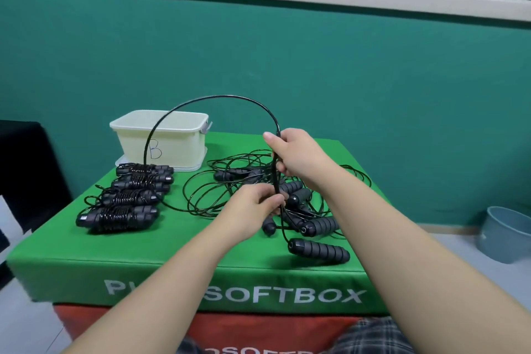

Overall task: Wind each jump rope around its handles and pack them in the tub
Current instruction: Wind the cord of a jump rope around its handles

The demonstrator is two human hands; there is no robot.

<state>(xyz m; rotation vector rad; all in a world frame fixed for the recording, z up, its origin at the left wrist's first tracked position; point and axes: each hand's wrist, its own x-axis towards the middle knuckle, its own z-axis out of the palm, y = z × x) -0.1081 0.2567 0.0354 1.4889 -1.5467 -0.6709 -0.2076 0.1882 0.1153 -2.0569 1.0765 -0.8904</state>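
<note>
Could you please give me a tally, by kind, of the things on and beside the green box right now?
Wound jump ropes, in a row: 4
Loose handles plainly visible in the tangle: about 7; some may be hidden
Cream tub marked B: 1
Blue bin on the floor: 1
Total: about 13
The left hand and right hand both grip one rope.

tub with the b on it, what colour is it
The tub is a pale cream, off-white plastic; the head view, the only one, shows it clearly.

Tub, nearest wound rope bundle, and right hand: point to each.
tub (184,149), head view, front wall.
nearest wound rope bundle (116,217), head view, coiled middle.
right hand (296,154), head view, back of hand.
</note>
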